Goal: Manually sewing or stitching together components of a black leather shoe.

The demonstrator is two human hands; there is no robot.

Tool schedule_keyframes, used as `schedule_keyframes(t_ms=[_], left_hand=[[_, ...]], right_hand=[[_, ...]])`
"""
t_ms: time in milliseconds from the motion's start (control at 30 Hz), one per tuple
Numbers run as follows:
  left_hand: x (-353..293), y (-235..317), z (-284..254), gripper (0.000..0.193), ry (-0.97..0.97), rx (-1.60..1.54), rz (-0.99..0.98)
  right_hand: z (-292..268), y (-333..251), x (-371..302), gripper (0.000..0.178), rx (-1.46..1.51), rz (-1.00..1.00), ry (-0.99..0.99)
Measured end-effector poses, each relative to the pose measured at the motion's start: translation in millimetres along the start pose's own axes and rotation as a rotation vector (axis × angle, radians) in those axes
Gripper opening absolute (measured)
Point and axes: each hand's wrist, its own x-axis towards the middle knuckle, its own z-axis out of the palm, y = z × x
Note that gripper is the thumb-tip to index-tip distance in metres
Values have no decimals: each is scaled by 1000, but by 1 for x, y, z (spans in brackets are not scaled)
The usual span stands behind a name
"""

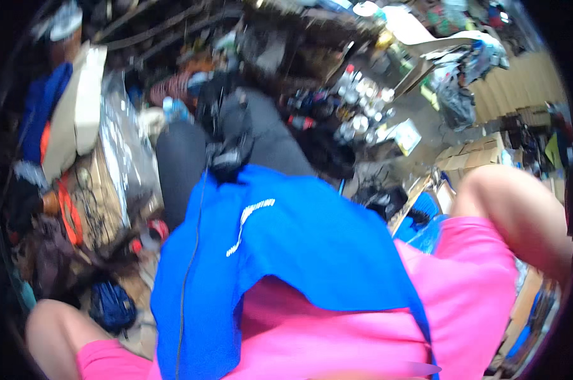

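In the head view, a blue apron point(324, 247) is partly covering our pink shirt point(470, 272) from centre to lower left. A thin dark cord point(195, 253) is running down its left part. Our bent left arm point(55, 329) is showing at lower left, our bent right arm point(514, 202) at right. Both hands are lying outside the frame; we cannot tell whether the fingers are grasping or released.

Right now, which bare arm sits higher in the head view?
The right arm: it bends just below the brown cardboard. The left arm shows much lower, near the dark blue bundle at lower left.
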Motion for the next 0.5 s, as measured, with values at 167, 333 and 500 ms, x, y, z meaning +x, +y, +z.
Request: schedule_keyframes(t_ms=[167, 333, 500], left_hand=[[22, -68, 25, 18, 846, 60, -378], [46, -206, 144, 39, -127, 398, -775], [4, -240, 196, 35, -368, 420, -843]], right_hand=[[58, 120, 41, 31, 348, 241, 492], [182, 247, 149, 61, 103, 561, 5], [242, 279, 163, 51, -92, 748, -36]])
